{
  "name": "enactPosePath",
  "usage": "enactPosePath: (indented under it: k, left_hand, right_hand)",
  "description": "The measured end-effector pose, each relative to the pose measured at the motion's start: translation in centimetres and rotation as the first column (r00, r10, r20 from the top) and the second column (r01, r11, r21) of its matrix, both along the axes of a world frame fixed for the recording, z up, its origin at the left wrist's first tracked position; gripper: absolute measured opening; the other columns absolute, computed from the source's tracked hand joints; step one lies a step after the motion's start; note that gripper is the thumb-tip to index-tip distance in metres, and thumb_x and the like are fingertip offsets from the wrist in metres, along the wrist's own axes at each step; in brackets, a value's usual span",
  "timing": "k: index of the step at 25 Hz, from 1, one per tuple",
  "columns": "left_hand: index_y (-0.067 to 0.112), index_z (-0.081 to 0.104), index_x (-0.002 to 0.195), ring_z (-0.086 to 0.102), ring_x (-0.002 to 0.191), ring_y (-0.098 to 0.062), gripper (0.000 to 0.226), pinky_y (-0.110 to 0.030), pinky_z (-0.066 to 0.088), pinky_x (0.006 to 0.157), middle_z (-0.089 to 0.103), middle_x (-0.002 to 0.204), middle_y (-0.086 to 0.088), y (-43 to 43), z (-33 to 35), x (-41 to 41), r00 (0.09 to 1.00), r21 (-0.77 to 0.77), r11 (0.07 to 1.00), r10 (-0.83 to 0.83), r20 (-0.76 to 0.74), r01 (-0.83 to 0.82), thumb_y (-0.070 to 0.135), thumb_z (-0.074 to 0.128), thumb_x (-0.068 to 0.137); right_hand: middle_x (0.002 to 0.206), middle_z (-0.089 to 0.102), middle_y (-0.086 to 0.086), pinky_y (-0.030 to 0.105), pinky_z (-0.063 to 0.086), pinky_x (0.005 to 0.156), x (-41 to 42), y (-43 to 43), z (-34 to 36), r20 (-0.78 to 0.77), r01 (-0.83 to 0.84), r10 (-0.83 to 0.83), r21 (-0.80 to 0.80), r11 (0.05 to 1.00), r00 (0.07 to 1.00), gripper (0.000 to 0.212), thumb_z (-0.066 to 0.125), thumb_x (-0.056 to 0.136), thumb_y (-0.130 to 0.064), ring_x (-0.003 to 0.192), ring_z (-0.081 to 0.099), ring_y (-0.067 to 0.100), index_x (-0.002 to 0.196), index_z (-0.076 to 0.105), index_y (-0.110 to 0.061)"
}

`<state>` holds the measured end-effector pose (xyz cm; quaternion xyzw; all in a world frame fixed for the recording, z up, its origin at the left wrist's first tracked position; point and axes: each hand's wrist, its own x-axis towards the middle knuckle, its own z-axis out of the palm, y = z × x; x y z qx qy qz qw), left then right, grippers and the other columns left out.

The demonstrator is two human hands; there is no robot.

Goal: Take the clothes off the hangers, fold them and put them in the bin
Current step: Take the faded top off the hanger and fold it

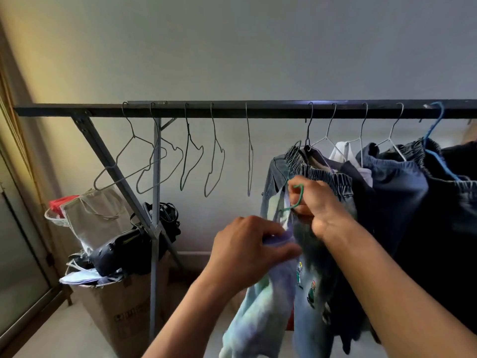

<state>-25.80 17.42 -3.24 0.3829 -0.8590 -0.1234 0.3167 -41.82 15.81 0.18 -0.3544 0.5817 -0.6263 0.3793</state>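
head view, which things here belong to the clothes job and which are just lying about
Job: green hanger in right hand; pastel garment in left hand; hung clothes; empty hangers; rail.
Lying about: grey tote bag; black bag.

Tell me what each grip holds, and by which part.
The right grip pinches the green hanger just below its hook. The left grip holds the pale garment at its upper edge.
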Motion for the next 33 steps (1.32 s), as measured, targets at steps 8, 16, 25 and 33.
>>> enactPosePath:
  k: [8, 16, 25, 33]
  left_hand:
    - [0.013, 0.067, 0.059, 0.043, 0.046, -0.002, 0.029, -0.015, 0.036, 0.046, 0.05, 0.048, 0.01, -2.8, -4.0, 2.0, 0.929, 0.495, 0.864, 0.101, -0.357, 0.096, 0.025, 0.072, 0.084]
    - [0.007, 0.072, 0.07, 0.058, 0.066, -0.022, 0.025, -0.033, 0.047, 0.068, 0.064, 0.066, -0.011, -2.7, -4.2, 3.9, 0.566, 0.52, 0.724, 0.218, -0.795, 0.453, 0.032, 0.075, 0.074]
    - [0.004, 0.075, 0.076, 0.062, 0.068, -0.025, 0.028, -0.034, 0.05, 0.071, 0.068, 0.072, -0.016, -2.9, -2.8, 5.7, 0.473, 0.495, 0.76, 0.282, -0.835, 0.42, 0.032, 0.073, 0.073]
    - [0.012, 0.078, 0.078, 0.067, 0.065, -0.016, 0.017, -0.021, 0.052, 0.056, 0.073, 0.075, -0.01, -4.4, -1.4, 7.5, 0.533, 0.485, 0.816, 0.27, -0.802, 0.316, 0.015, 0.065, 0.089]
  right_hand:
    - [0.036, 0.033, -0.007, 0.012, 0.014, 0.036, -0.7, 2.7, 6.0, -0.032, -0.25, 0.25, 0.018, 0.968, 0.968, 0.03, 0.043, 0.089, -0.019, 0.027, 0.02, 0.007, 0.06, 0.038, -0.02]
    - [0.055, 0.042, 0.007, 0.01, 0.018, 0.033, -0.5, -5.5, 7.7, -0.403, 0.069, -0.06, 0.009, 0.998, 0.913, 0.03, 0.036, 0.089, 0.001, 0.022, 0.025, 0.006, 0.063, 0.041, -0.014]
    - [0.057, 0.048, 0.011, 0.014, 0.022, 0.033, 3.3, -10.6, 4.1, -0.575, -0.026, 0.108, 0.148, 0.989, 0.811, 0.024, 0.038, 0.087, 0.005, 0.041, 0.033, 0.015, 0.069, 0.049, -0.007]
    - [0.087, 0.058, 0.007, 0.031, 0.042, 0.066, 7.6, -11.4, 3.1, -0.862, -0.029, 0.061, 0.054, 0.998, 0.503, 0.03, 0.042, 0.099, -0.032, 0.074, 0.054, 0.023, 0.104, 0.058, -0.007]
